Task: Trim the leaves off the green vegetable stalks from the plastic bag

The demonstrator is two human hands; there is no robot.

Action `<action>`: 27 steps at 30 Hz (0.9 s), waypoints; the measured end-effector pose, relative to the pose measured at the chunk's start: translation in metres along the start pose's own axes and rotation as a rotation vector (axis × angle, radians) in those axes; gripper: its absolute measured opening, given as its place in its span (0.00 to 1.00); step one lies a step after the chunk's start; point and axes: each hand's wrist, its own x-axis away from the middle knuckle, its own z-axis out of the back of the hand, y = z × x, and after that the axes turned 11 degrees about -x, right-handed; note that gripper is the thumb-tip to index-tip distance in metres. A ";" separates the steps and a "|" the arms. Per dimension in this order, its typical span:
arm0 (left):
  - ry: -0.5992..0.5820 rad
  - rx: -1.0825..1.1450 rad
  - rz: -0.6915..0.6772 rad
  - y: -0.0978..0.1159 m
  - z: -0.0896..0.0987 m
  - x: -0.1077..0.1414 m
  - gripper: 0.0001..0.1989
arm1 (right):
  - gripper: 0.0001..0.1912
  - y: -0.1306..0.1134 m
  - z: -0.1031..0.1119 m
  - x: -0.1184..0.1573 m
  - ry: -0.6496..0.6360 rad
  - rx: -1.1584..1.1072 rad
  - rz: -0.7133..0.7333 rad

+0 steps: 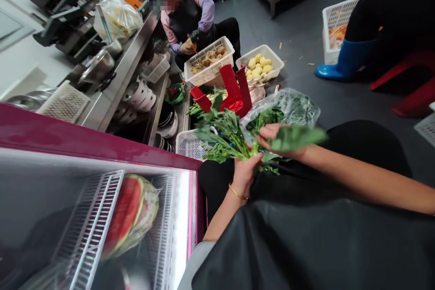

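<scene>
Grey floor [299,41], stainless bench [112,95] far left. White perforated baskets: potato peelings [209,59], yellow peeled potatoes [260,65]. Leafy green stalks [224,138] bunched centre over lap, left hand [246,167] clasped round stems, wrist bent upward. Right hand [272,138] pinching broad flat leaf [297,137].

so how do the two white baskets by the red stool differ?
The left basket holds brownish unpeeled tubers and scraps; the right basket holds yellow peeled pieces. The left one is bigger and deeper, the right one shallower. A co-worker's hands work right at the left basket's rim; nobody touches the right one. Both are white perforated plastic, set on the floor behind the red stool.
</scene>
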 end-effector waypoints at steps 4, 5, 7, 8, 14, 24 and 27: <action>-0.166 0.057 0.017 -0.001 -0.003 0.003 0.15 | 0.17 -0.001 -0.003 0.027 -0.031 0.175 0.338; -0.176 0.072 0.033 0.001 -0.003 0.003 0.14 | 0.18 -0.001 -0.003 0.035 -0.060 0.156 0.352; -0.184 0.122 0.070 0.006 -0.001 0.003 0.13 | 0.18 0.001 -0.005 0.049 -0.132 0.036 0.280; -0.191 0.153 0.081 0.010 0.001 0.003 0.13 | 0.18 0.002 -0.004 0.055 -0.148 -0.057 0.192; -0.404 0.185 0.149 0.031 0.014 0.010 0.20 | 0.19 0.006 0.005 0.036 0.022 -0.782 -0.523; 0.017 0.211 0.002 0.015 0.011 -0.006 0.20 | 0.17 -0.006 -0.012 0.019 0.223 -0.589 -0.455; 0.013 0.121 -0.072 0.013 0.008 -0.005 0.20 | 0.17 -0.009 -0.012 0.025 0.191 -0.389 -0.292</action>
